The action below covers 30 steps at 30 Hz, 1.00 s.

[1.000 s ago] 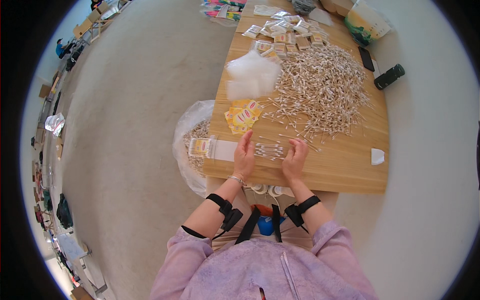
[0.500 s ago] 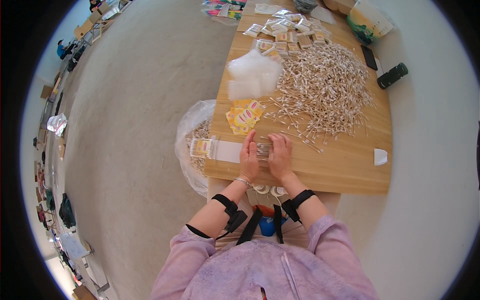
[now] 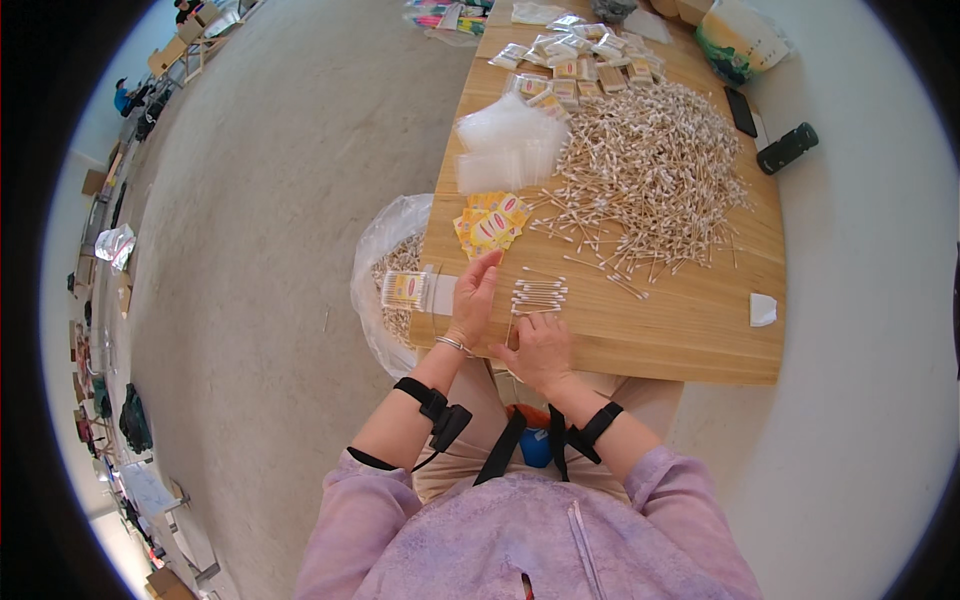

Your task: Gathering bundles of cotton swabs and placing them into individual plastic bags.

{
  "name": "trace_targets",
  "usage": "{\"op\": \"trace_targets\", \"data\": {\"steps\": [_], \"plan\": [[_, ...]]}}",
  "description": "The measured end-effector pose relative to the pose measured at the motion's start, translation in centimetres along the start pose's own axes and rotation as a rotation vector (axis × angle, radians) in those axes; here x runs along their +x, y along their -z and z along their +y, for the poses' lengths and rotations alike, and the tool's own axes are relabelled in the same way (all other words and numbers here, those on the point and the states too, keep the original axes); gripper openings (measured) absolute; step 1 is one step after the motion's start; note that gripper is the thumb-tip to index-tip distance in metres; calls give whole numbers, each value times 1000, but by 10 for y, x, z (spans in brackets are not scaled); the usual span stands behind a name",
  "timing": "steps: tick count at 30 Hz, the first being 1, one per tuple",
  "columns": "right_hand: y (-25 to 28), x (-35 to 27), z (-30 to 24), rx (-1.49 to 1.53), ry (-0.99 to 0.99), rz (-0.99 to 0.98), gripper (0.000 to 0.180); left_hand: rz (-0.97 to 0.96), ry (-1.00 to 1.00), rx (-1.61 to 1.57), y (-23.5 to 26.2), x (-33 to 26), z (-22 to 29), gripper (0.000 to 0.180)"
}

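Note:
A small row of cotton swabs lies side by side on the wooden table in front of me. To its left, my left hand is over a white strip, fingers stretched out and holding nothing. My right hand rests at the near side of the row, thumb apart from the lightly bent fingers, and nothing shows in its grip. At the strip's left end sits a pack of swabs with a yellow label. Yellow printed cards lie spread just beyond my left hand.
A large heap of loose cotton swabs covers the table's middle. Clear plastic bags and several filled packs lie farther back. A phone and a dark bottle are by the wall. A swab-filled sack stands left.
My hands have drawn away from the swab row, the left one leftward and the right one toward me. The row now shows uncovered between them.

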State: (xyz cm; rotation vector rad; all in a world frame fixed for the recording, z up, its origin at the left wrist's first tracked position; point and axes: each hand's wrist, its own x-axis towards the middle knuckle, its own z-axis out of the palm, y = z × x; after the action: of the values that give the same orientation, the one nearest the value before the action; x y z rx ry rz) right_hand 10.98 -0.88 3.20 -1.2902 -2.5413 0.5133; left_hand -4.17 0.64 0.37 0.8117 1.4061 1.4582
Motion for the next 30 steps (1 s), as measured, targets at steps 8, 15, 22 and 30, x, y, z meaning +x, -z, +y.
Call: {"op": "trace_targets", "data": {"steps": [8, 15, 22, 30], "plan": [[-8, 1, 14, 149, -151, -11, 17, 15, -29, 8, -11, -10, 8, 35], [13, 7, 35, -58, 35, 19, 7, 65, -17, -35, -11, -10, 1, 32], [17, 15, 46, -183, 300, 106, 8, 53, 0, -21, -11, -9, 0, 33], [9, 10, 53, 158, -119, 407, 42, 96, -84, -12, -16, -6, -5, 32]]}}
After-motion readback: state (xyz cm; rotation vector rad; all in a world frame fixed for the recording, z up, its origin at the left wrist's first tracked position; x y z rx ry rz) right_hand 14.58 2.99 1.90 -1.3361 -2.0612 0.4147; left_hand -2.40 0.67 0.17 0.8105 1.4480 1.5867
